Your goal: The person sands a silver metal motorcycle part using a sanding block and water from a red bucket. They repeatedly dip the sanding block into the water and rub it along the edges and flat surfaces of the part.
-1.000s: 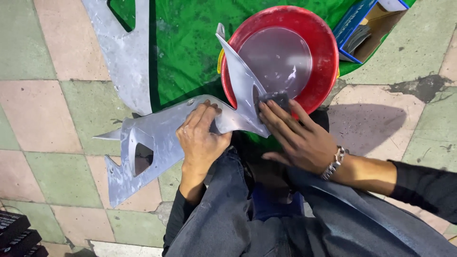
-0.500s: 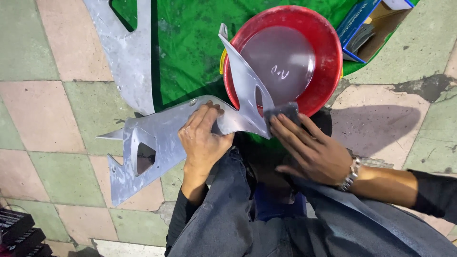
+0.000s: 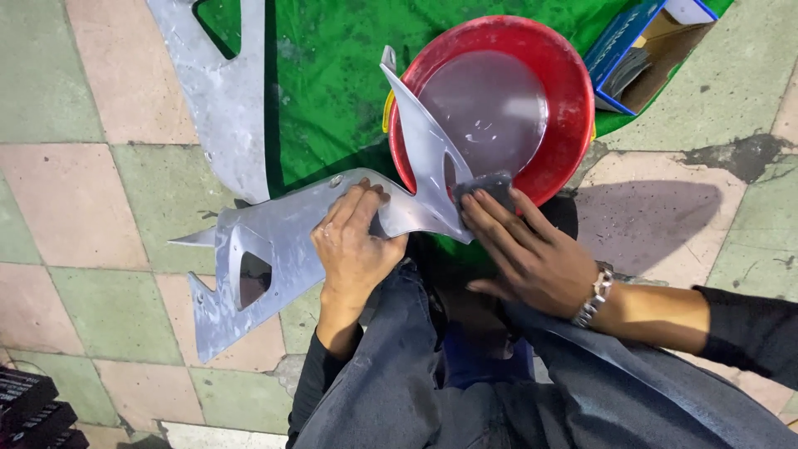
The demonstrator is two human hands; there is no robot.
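Head view, grey fairing panel [image 3: 283, 249] long axis running 8 to 2 o'clock, tip up over red basin [image 3: 499, 100], left hand [image 3: 353, 249] flat on it, right hand [image 3: 532, 258] pinching grey sanding pad [image 3: 482, 187], green sheet [image 3: 332, 83], checkered tile floor [image 3: 75, 199].

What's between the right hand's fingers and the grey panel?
In the head view, a dark sanding pad sits between the right hand fingers and the grey panel.

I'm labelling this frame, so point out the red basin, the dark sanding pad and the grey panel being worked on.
red basin [image 3: 573, 100]: head view, on its right rim.
dark sanding pad [image 3: 482, 185]: head view, the pad's top, above the right hand's fingers.
grey panel [image 3: 283, 224]: head view, its flat middle, left of the left hand.
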